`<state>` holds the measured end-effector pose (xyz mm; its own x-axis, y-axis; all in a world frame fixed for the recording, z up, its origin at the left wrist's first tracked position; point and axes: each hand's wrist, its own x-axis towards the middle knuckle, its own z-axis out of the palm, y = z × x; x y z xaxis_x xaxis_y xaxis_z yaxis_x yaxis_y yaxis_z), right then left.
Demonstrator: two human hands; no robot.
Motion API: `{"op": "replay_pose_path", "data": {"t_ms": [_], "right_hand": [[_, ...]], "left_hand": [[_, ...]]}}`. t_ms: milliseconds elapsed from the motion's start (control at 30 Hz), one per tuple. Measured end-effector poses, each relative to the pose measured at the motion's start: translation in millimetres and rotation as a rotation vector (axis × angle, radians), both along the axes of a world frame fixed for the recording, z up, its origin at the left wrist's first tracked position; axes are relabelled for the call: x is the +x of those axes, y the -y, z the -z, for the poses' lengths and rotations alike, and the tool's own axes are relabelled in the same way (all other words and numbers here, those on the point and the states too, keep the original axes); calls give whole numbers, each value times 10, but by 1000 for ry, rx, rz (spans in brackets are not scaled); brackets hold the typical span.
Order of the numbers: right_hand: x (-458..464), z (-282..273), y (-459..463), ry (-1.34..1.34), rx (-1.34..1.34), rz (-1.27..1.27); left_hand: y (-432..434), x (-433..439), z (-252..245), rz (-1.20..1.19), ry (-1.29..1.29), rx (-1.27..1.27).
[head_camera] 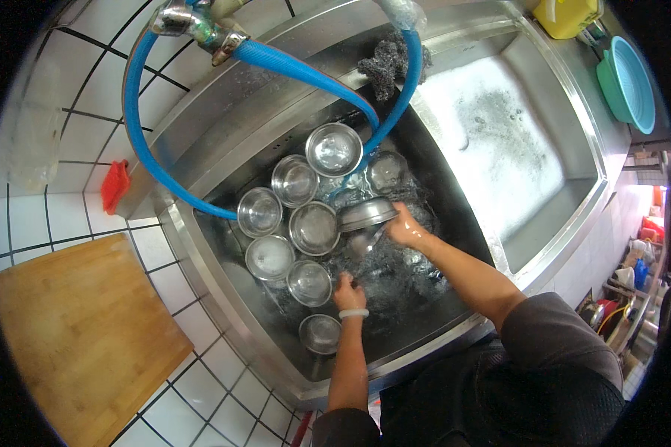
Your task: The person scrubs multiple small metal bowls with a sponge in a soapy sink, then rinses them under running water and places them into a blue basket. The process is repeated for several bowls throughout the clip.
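A stainless steel bowl (367,213) is tipped on its side in my right hand (405,226), gripped by its right edge. Water streams from beneath it. Below and to the left, my left hand (349,293) hovers at the water with fingers loosely bent and a little apart. I see nothing held in it. Closest to that hand is a steel bowl (309,283). Several more metal bowls cluster to the left in the sink basin (458,257), among them one full of water (315,228) and another at the back (334,150). One bowl (387,170) lies under rippling water.
A blue hose (307,75) loops from the tap (198,28) into the basin. Steel wool (388,64) rests on the back ledge. Foamy water (492,128) fills the right basin. A wooden board (89,335) stands left, near a red cloth (114,187). Plastic basins (629,84) sit far right.
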<state>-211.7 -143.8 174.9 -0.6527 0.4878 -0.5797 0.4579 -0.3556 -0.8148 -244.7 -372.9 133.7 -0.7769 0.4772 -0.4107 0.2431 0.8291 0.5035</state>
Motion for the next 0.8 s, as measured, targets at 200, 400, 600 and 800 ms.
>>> {"op": "replay_pose_path", "data": {"t_ms": [200, 400, 600, 800], "right_hand": [[524, 873, 4, -39, 373, 178], [819, 1049, 214, 464, 724, -1106], [572, -222, 265, -193, 798, -766], [-76, 216, -579, 164, 1108, 173]], "left_hand": [[54, 32, 404, 68, 212, -301], [-57, 37, 207, 473, 155, -225], [-342, -11, -385, 223, -458, 578], [-311, -194, 46, -82, 41, 289]]}}
